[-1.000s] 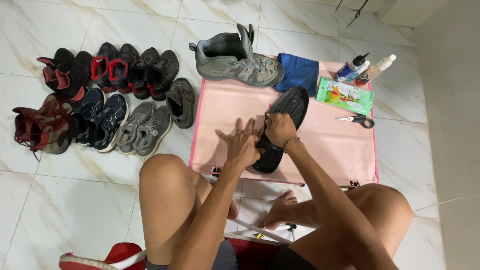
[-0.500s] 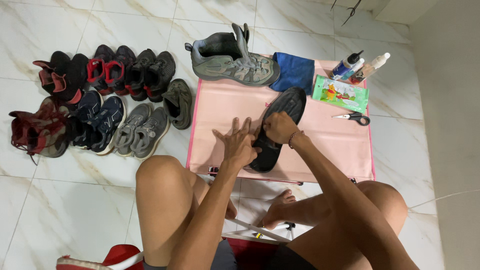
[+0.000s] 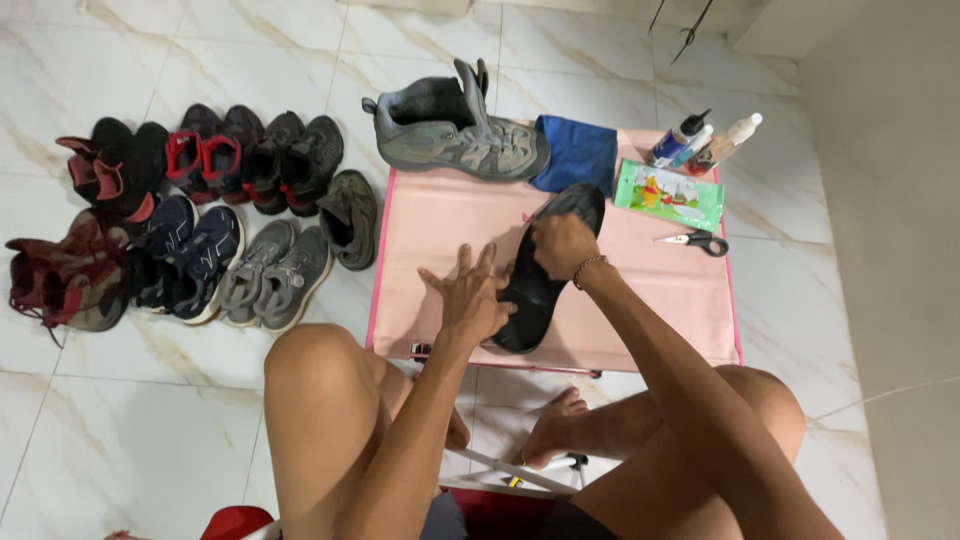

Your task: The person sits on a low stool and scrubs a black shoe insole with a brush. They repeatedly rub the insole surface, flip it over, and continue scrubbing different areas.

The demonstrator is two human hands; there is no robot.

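Right hand (image 3: 562, 243) clamped on the upper part of a black shoe (image 3: 545, 270), fingers curled over its top edge, a beaded band at the wrist. Left hand (image 3: 470, 296) flat and spread, fingers fanned, pressing against the shoe's left side near its lower half; it grips nothing.

Against half a second ago: little change. The shoe keeps the same lean and spot, both hands sit on it as before. The left fingers look a touch more splayed. The view has drifted slightly, no more.

The shoe lies on the pink surface (image 3: 430, 225), near its middle. Long axis runs diagonally: one end points up and right toward the blue cloth (image 3: 577, 155), the other down and left toward the near edge. Which end is the toe I cannot tell.

Arms: the right forearm comes in from lower right, straight, crossing over the right knee; wrist bent down onto the shoe. The left forearm rises from below between the knees, wrist cocked back, palm down.

Around: a grey boot (image 3: 455, 132) on the far edge of the surface, touching the cloth. Wipes pack (image 3: 668, 196), scissors (image 3: 695, 240) and bottles (image 3: 700, 143) to the right. Rows of shoes (image 3: 200, 225) on the floor at left.
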